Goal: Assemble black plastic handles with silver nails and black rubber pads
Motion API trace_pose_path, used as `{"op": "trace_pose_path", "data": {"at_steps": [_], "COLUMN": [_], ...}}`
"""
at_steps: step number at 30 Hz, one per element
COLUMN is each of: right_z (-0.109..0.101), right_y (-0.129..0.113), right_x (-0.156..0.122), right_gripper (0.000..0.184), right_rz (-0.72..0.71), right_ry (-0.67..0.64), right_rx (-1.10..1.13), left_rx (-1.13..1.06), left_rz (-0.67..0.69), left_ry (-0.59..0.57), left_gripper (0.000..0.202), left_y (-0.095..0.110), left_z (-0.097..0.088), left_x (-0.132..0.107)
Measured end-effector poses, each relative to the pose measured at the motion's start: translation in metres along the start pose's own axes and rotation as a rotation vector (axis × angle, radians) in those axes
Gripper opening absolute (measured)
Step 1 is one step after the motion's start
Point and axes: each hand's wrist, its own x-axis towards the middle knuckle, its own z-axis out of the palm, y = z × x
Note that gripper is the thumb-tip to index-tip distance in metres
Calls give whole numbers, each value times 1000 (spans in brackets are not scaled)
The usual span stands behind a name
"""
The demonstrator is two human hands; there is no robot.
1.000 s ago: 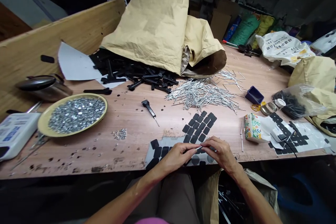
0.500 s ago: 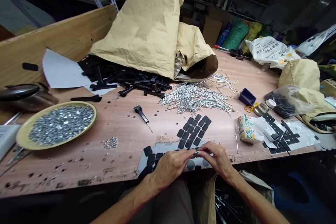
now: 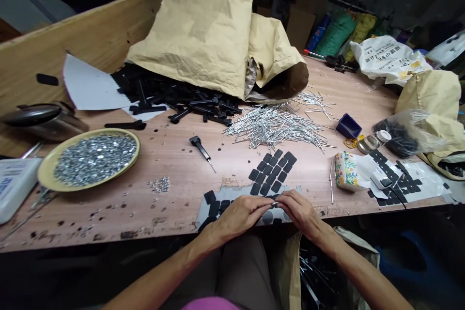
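My left hand (image 3: 244,212) and my right hand (image 3: 298,209) meet fingertip to fingertip at the front edge of the table, both pinched closed. A small pale sliver shows between the fingertips, too small to name. Under and around the hands lies a grey sheet (image 3: 224,194) bearing black rounded pads, partly covered by my left hand. Just beyond them, several black rounded-square pads (image 3: 268,169) lie in rows on the wood. Farther back spreads a heap of thin metal rods (image 3: 276,126). A black plastic piece with a rod in its end (image 3: 201,150) lies to the left.
A yellow plate (image 3: 42,174) full of small shiny metal discs stands at left, near a loose pile of discs (image 3: 160,185). Large paper sacks (image 3: 203,24) and black plastic parts (image 3: 196,106) fill the back. At right are a blue tray (image 3: 348,127) and a patterned box (image 3: 346,169).
The view has shifted, so the table sits slightly higher and farther right. Both hands stay together, their fingertips now drawn closer around the small piece.
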Motion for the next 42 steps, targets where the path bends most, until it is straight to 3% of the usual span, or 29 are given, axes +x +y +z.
{"op": "trace_pose_path", "data": {"at_steps": [3, 6, 11, 13, 17, 25, 28, 31, 33, 37, 42], "right_z": [-1, -2, -8, -9, -4, 6, 10, 14, 15, 16, 16], "right_y": [3, 3, 0, 1, 6, 10, 5, 1, 1, 8, 17], "right_x": [-3, -4, 0, 2, 2, 4, 8, 10, 11, 11, 12], "right_gripper": [22, 23, 25, 24, 21, 34, 39, 43, 45, 44, 49], "right_rz": [-98, -48, -185, -180, -92, -1, 97, 269, 348, 339, 409], "right_ry": [-38, -19, -93, -120, -87, -38, -15, 13, 19, 31, -52], "right_rx": [-19, 10, -43, -92, -111, -72, 6, 78, 105, 108, 224], "left_rx": [-160, -227, -369, -307, -6, 295, 463, 507, 416, 161, 247], "left_rz": [-115, -185, -289, -248, -20, 218, 278, 249, 201, 86, 40], "left_ry": [-65, -68, -264, -182, 50, 205, 273, 273, 264, 269, 205], "left_gripper": [28, 29, 36, 34, 30, 34, 37, 37, 36, 33, 32], "left_y": [4, 5, 4, 3, 0, -1, -1, -1, -2, -2, -6], "left_z": [-4, -7, -9, -6, 5, 9, 9, 10, 12, 16, 19], "left_x": [4, 4, 2, 1, -4, -4, -3, -2, 0, 6, 6]}}
